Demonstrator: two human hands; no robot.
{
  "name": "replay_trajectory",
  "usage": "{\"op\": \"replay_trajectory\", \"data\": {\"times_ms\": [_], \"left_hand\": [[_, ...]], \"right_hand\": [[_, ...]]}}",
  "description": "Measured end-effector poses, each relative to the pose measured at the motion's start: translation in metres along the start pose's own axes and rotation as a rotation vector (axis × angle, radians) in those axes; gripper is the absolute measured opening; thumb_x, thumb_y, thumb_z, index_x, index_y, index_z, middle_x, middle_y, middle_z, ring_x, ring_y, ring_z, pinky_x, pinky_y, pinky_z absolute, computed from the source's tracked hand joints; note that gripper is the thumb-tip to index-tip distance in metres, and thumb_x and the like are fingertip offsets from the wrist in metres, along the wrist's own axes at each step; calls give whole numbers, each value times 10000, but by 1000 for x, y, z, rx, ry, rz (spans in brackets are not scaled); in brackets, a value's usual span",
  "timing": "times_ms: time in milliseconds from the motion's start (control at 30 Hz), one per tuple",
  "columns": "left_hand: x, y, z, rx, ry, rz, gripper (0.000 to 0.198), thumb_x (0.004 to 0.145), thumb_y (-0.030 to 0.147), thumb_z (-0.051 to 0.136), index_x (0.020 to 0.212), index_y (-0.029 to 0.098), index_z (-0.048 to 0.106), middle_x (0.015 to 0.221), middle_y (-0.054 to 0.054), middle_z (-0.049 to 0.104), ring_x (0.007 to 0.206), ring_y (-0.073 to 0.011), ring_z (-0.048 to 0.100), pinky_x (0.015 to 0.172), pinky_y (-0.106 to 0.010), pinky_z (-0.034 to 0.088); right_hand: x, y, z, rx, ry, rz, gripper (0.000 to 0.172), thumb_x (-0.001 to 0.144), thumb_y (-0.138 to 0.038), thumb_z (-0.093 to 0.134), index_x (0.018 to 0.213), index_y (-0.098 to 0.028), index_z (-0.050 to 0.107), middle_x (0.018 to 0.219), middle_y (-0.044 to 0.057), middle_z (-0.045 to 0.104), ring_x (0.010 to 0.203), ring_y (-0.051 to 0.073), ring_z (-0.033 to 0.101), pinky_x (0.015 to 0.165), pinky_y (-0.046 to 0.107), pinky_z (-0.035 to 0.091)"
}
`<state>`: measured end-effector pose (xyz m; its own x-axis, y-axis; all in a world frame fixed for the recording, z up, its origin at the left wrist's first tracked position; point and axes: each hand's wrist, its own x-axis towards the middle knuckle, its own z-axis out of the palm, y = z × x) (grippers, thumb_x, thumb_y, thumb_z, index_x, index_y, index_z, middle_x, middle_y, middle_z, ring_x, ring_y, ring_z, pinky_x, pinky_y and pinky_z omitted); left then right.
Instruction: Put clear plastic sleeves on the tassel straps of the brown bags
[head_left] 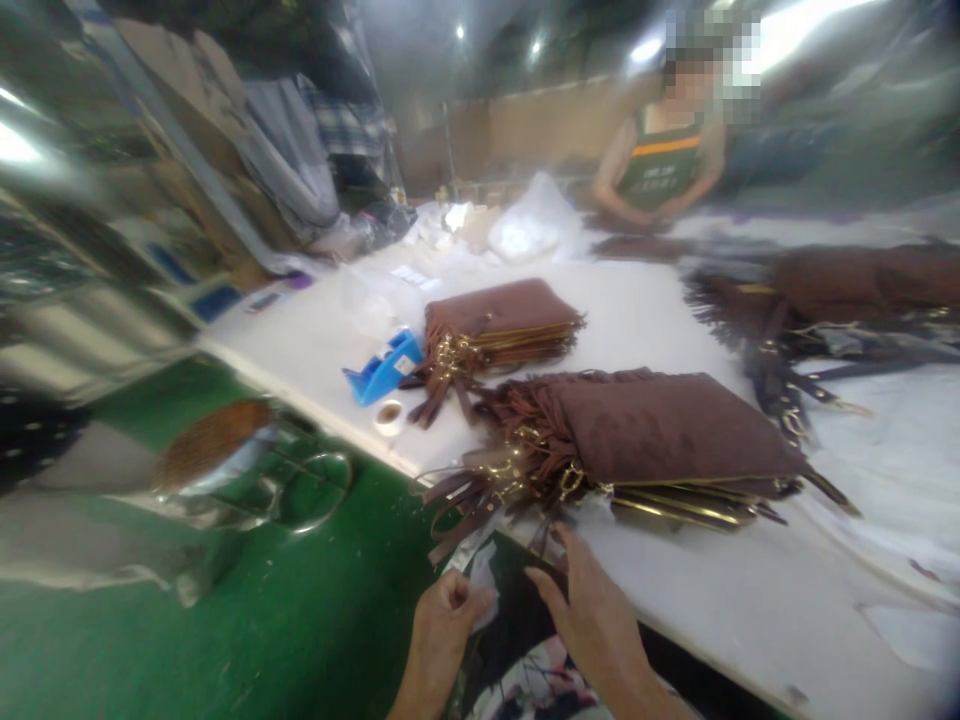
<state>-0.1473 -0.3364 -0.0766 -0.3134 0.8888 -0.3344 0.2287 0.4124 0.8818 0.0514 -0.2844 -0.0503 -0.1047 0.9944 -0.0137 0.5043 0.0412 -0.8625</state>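
My left hand [444, 622] is closed on a thin whitish wrapping piece [484, 580] at the bottom centre, beside the table edge. My right hand [592, 610] has thumb and fingers apart, its fingertips by the dark straps under the nearer pile. That pile of brown fringed bags [675, 425], with gold zippers and clasps, lies on the white table [630, 300]. Tassels and straps hang over the edge just above my hands. A smaller stack of brown bags [499, 305] sits behind it. Fine detail is blurred.
A blue tape dispenser [384, 368] and a tape roll [389, 417] lie left of the stacks. More dark fringed bags [862, 285] are at the right. Across the table stands a person in a green apron [660, 165]. A round stool [217, 445] stands on the green floor at left.
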Motion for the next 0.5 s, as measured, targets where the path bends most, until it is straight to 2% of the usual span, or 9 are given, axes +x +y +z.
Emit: {"op": "replay_trajectory", "data": {"times_ms": [67, 167, 300, 400, 500], "left_hand": [[-2, 2, -1, 12, 1, 15, 354, 693, 454, 722, 623, 166, 529, 562, 63, 434, 560, -105, 379, 537, -229, 286], [-8, 12, 0, -37, -39, 20, 335, 711, 439, 717, 648, 163, 538, 583, 61, 444, 577, -107, 388, 551, -229, 301], [-16, 25, 5, -40, -69, 33, 316, 724, 410, 706, 639, 171, 518, 570, 66, 429, 569, -107, 379, 544, -231, 295], [-16, 26, 6, 30, -34, 68, 284, 706, 363, 708, 620, 173, 516, 562, 66, 428, 566, -109, 383, 542, -234, 289], [-14, 23, 7, 30, -21, 71, 294, 676, 362, 733, 600, 174, 519, 550, 65, 439, 555, -110, 394, 531, -233, 292]], "right_hand": [[-6, -6, -1, -80, 32, -66, 445, 864, -457, 534, 1235, -211, 516, 1057, 110, 647, 888, 264, 619, 816, 395, 475], [-8, -20, 2, 6, -126, -42, 326, 848, -397, 583, 1131, -234, 579, 868, 37, 662, 749, 210, 614, 723, 323, 467], [0, -28, 12, 259, -332, 59, 105, 794, -291, 627, 856, -208, 643, 764, -12, 658, 714, 167, 592, 639, 248, 419], [1, -26, 16, 276, -340, 56, 144, 799, -266, 597, 676, -192, 610, 644, -33, 598, 650, 143, 539, 587, 232, 356], [-2, -23, 15, 265, -308, 36, 164, 821, -265, 565, 676, -194, 597, 639, -37, 573, 648, 140, 523, 589, 234, 340]]}}
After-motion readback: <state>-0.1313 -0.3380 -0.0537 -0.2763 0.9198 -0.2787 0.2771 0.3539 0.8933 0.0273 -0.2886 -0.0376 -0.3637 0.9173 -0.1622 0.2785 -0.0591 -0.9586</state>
